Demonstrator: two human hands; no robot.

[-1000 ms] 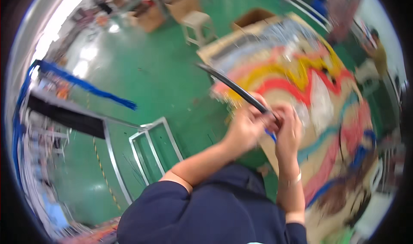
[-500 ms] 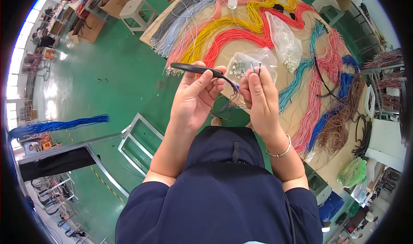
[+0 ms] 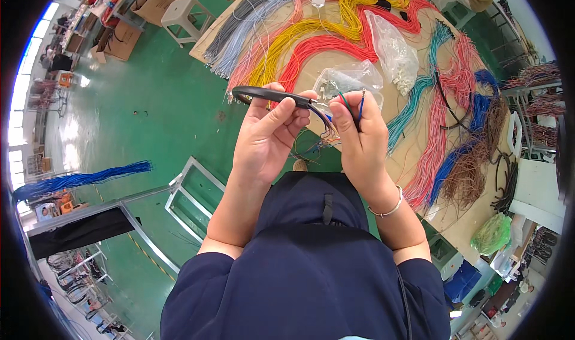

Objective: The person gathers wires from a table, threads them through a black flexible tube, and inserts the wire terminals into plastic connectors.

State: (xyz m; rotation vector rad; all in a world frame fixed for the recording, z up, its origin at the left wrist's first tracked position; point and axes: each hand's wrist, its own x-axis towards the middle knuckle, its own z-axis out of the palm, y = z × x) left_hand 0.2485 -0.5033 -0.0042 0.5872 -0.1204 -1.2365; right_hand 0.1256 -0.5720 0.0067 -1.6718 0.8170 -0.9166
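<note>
Gripping black-handled pliers point(image 3: 269, 95), left hand point(image 3: 266, 139); right hand point(image 3: 359, 139) pinches thin wires point(image 3: 350, 103).

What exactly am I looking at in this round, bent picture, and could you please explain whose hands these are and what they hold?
No machine is here: a person wears a wide fisheye camera on the head, looking down, so straight edges bend toward the rim. The forearms coming up from below are the person's own. The left hand grips a black-handled tool. The right hand pinches a few thin wires, blue and green among them, whose ends meet the tool's tip. Beyond the hands stands a table covered with long bundles of coloured wires, red, yellow, grey, teal and blue, plus a clear plastic bag of small parts. The floor is green.
</note>
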